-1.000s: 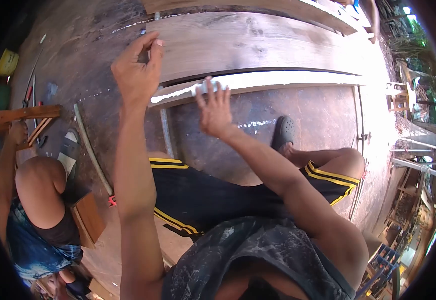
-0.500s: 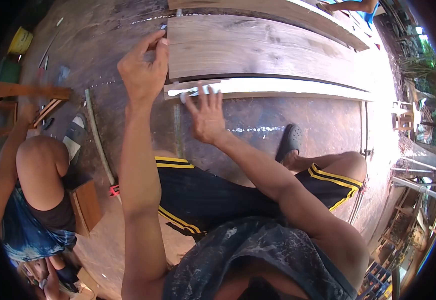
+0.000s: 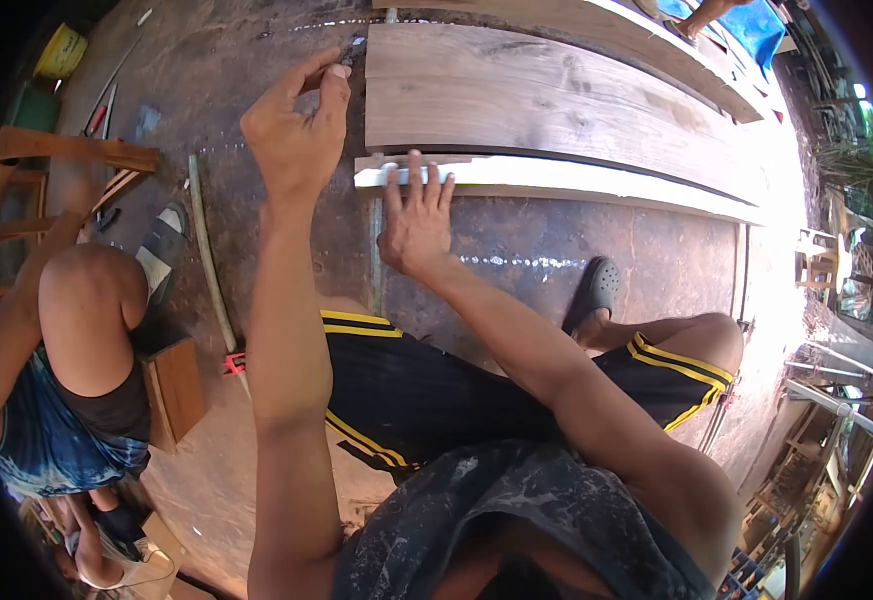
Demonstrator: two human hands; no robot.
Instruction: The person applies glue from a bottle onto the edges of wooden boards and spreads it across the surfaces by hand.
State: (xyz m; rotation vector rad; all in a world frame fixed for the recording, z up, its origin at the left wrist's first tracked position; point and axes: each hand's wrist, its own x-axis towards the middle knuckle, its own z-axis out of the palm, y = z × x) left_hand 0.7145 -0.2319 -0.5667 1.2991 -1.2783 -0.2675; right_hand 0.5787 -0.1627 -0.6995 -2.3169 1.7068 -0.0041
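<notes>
Pale strip (image 3: pixel 556 180) pinned beside wide plank (image 3: pixel 556 100)

Right hand (image 3: pixel 414 225) lies open, fingers spread flat on it; left hand (image 3: pixel 294 135) pinches something small, unidentifiable; steady downward pressure probably keeps it aligned.

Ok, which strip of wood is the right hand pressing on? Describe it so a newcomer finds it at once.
Start from the wide grey-brown board lying across the floor in front of the person. Along its near edge lies a narrow pale strip, with the right hand spread flat on its left end. It is far thinner and brighter than the weathered boards beyond it.
</notes>
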